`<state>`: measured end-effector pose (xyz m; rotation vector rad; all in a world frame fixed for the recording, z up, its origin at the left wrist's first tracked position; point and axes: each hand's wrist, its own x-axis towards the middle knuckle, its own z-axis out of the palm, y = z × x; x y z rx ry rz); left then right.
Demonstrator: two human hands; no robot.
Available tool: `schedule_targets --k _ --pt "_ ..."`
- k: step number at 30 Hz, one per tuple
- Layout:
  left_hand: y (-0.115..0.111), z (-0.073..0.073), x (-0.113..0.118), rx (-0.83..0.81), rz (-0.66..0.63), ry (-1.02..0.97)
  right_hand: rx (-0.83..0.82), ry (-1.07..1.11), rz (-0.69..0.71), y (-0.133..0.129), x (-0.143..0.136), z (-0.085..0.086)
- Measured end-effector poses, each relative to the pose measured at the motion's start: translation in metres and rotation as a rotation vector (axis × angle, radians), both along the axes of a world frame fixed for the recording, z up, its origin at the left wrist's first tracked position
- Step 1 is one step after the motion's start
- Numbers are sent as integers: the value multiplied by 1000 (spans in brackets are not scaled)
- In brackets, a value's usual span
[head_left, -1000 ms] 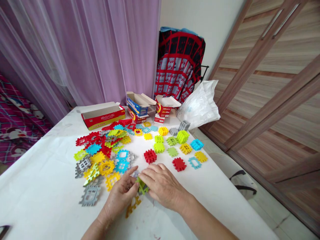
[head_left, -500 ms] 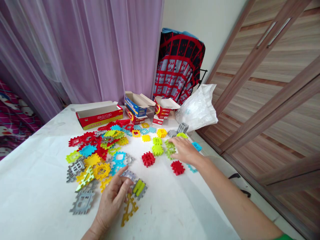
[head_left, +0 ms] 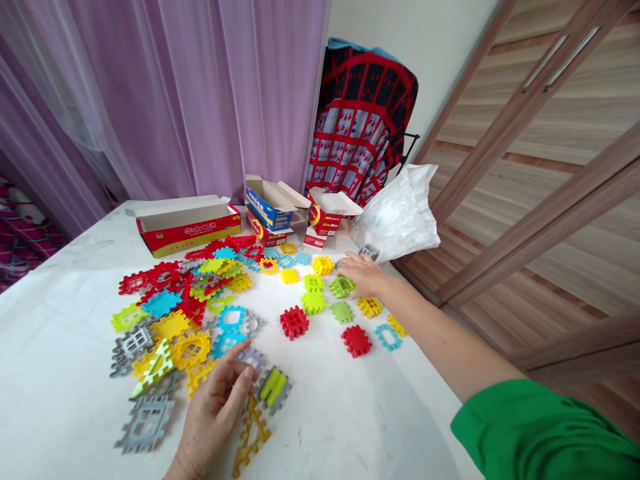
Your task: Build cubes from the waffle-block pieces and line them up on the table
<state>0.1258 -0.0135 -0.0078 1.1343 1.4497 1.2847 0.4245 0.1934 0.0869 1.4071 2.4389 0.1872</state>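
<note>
Left hand (head_left: pixel 216 405) beside a yellow triangular piece (head_left: pixel 243 456), right hand (head_left: pixel 361 274) by a green stack (head_left: pixel 341 287), white bag (head_left: pixel 397 215) beyond.

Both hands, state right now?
Left hand: open, fingers loosely curled, no piece visible in its grip, near the yellow triangular piece.
Right hand: by the gray piece; whether it grips anything cannot be told.

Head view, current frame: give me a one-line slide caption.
Right hand among colored tiles near the white bag; left hand beside a yellow triangular tile.
</note>
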Motion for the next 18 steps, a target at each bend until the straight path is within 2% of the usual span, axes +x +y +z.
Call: schedule_targets --k 18 --pt "1 -5 -2 63 -44 111 -40 -76 6 10 -2 -13"
